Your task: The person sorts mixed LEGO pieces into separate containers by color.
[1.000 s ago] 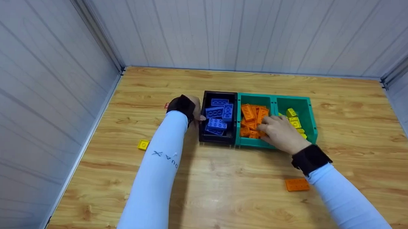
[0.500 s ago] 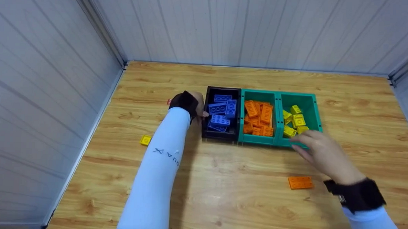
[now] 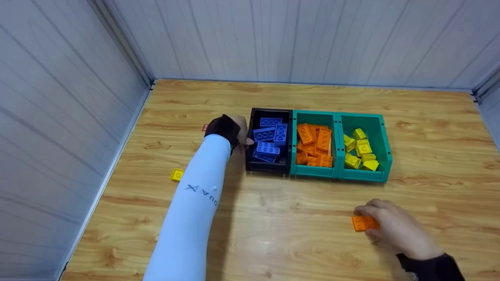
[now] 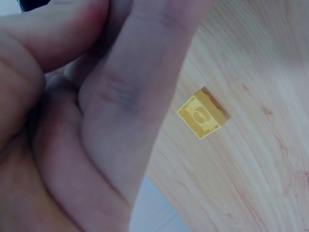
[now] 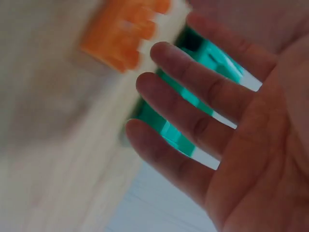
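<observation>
My left hand (image 3: 241,131) is at the left side of the black bin (image 3: 267,168), its thumb at the bin's rim. Several blue bricks (image 3: 268,148) lie in that bin. The left wrist view shows the hand's fingers bent close together; what lies between them is hidden. Over the table in front of the bins, my right hand (image 3: 398,229) is at an orange brick (image 3: 359,224). In the right wrist view its fingers (image 5: 183,104) are spread and nearly straight, with the orange brick (image 5: 120,36) apart from the visible fingertips.
Beside the black bin stand two joined green bins (image 3: 362,176), one with orange bricks (image 3: 311,148), the other with yellow bricks (image 3: 362,147). A yellow brick (image 3: 176,174) lies left of the left forearm. A small red piece (image 3: 205,127) shows behind the left wrist.
My right hand has left the orange bricks' bin, passed the yellow bricks' bin and come down to the loose orange brick. The left hand has stayed beside the black bin.
</observation>
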`<move>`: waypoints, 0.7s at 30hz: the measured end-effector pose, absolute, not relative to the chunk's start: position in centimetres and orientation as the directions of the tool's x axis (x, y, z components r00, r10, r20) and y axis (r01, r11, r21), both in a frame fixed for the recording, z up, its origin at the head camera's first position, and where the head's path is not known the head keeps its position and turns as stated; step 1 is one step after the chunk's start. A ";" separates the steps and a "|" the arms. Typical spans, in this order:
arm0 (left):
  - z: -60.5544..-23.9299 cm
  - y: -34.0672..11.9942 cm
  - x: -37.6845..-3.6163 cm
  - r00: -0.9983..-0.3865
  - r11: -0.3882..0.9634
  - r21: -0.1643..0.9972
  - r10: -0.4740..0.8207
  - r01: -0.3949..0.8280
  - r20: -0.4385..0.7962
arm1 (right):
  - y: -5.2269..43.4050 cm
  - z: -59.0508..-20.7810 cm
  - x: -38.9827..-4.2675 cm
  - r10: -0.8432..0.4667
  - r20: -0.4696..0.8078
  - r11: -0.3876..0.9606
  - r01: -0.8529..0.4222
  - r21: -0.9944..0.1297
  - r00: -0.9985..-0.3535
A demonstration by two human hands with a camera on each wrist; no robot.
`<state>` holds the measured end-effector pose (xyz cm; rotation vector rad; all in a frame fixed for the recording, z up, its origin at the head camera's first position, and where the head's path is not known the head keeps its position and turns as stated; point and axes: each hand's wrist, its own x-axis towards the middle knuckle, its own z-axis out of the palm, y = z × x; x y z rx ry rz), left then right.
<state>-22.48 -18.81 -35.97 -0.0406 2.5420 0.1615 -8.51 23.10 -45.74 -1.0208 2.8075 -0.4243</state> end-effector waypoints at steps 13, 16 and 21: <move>-36.0 -19.0 -22.6 -0.829 0.992 0.111 0.016 -0.055 -0.559 | 19.3 -43.6 -10.0 -0.581 0.193 0.729 -0.611 -0.309 -0.791; -35.2 -18.8 -21.8 -0.838 0.992 0.121 0.028 -0.046 -0.545 | 16.9 -41.9 -11.8 -0.541 0.270 0.724 -0.604 -0.334 -0.797; -34.8 -18.6 -21.1 -0.862 0.995 0.098 0.046 -0.005 -0.506 | 12.5 -40.7 -15.7 -0.481 0.183 0.743 -0.510 -0.435 -0.857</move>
